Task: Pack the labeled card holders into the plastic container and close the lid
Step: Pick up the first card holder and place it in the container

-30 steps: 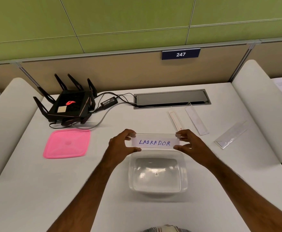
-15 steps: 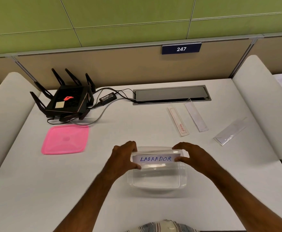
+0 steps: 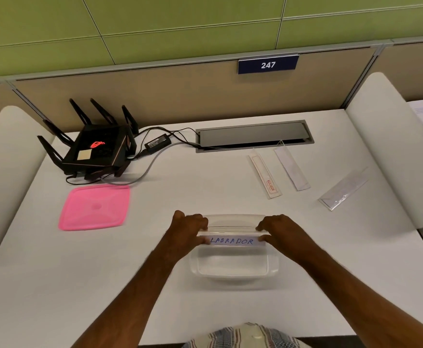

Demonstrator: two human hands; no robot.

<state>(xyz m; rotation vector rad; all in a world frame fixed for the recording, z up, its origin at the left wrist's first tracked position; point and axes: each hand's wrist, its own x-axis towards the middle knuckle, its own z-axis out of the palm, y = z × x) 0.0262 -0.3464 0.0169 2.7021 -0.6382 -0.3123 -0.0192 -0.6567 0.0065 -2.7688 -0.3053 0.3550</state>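
A clear card holder marked LABRADOR [image 3: 231, 241] sits low inside the open clear plastic container [image 3: 233, 272] near the table's front edge. My left hand [image 3: 186, 228] grips its left end and my right hand [image 3: 279, 229] grips its right end, fingers over the container's far rim. The pink lid [image 3: 95, 207] lies flat to the left, apart from the container. Three more card holders lie at the right: one with a red label [image 3: 265, 175], a plain one [image 3: 292, 169], and a clear one [image 3: 343, 189] furthest right.
A black router with antennas [image 3: 95, 149] and its cables and power adapter [image 3: 157, 141] stand at the back left. A grey cable hatch [image 3: 254, 135] is set in the table behind the holders. White curved dividers flank the desk on both sides.
Both hands have brought the LABRADOR holder down from above the container's far rim into the container. The camera has tilted, shifting the scene.
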